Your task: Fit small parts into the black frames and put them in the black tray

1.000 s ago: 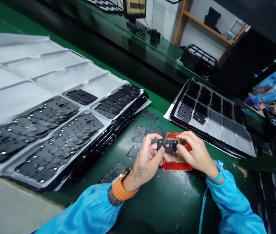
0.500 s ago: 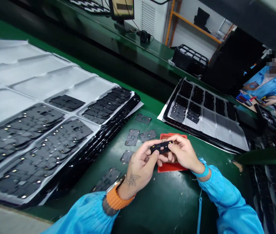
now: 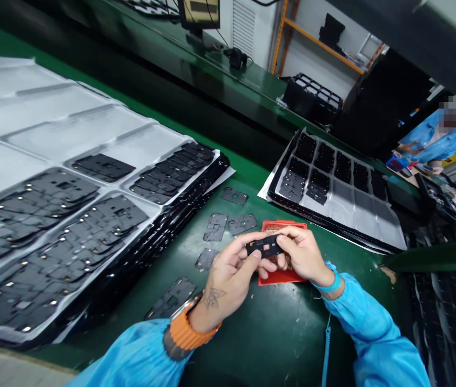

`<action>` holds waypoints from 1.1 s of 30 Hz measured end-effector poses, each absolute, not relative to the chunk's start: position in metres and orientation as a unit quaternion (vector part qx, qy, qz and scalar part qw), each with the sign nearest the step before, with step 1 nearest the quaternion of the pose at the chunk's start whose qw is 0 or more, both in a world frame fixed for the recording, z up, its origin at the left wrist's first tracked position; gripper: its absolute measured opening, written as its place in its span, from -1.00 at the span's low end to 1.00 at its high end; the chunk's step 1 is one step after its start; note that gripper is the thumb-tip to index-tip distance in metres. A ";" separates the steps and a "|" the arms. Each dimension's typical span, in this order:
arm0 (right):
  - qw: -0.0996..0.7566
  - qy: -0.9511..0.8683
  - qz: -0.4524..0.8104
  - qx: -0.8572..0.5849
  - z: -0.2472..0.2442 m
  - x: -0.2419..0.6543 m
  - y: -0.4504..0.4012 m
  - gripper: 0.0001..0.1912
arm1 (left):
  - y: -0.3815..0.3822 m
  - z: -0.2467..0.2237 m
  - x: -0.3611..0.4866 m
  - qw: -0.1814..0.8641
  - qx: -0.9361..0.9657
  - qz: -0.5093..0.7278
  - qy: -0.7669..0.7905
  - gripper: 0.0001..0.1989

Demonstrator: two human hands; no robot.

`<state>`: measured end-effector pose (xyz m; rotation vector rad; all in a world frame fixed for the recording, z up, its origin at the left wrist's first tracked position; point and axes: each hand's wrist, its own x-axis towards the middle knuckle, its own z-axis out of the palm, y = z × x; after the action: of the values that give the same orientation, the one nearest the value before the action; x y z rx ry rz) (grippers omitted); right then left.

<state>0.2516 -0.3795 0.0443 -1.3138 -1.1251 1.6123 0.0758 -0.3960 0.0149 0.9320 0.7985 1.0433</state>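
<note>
Between my two hands I hold a flat black plastic plate (image 3: pixel 267 246) with cut-outs and small gold-coloured spots. My left hand (image 3: pixel 233 271) pinches its left end, thumb on top. The fingers of my right hand (image 3: pixel 302 251) close on its right end. Directly beneath is a red tray (image 3: pixel 282 278) of small brownish bits, partly covered by my hands. Several similar dark plates lie loose on the green table to the left, among them one plate (image 3: pixel 215 227) near the tray and another plate (image 3: pixel 171 299) beside my left wrist.
A large stack of white-lined trays (image 3: pixel 163 209) with overlapping dark plates fills the left. Another tray stack (image 3: pixel 344 199) stands at the right back. Behind are a monitor (image 3: pixel 199 13) and a black crate (image 3: pixel 312 99). A co-worker in blue (image 3: pixel 433 131) sits far right. A coiled blue cord (image 3: pixel 326 349) hangs from my right wrist.
The whole view has shifted slightly. Both hands still grip the plate over the red tray; the right fingertips now cover the gold spot at its right end.
</note>
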 end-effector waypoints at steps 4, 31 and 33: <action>0.392 -0.416 0.626 -0.530 0.038 0.253 -0.380 -0.67 | -0.396 0.017 0.077 0.715 0.397 0.457 0.348 -0.55; 0.309 -0.575 0.540 -0.531 0.058 0.252 -0.393 -0.70 | -0.383 0.012 0.073 0.754 0.327 0.428 0.376 -0.71; 0.306 -0.562 0.560 -0.526 0.057 0.251 -0.395 -0.68 | -0.382 0.010 0.072 0.742 0.334 0.434 0.387 -0.75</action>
<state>0.2510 -0.3954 0.0571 -1.3909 -1.4867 1.4830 0.0718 -0.3818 0.0103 0.7328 0.8487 0.9511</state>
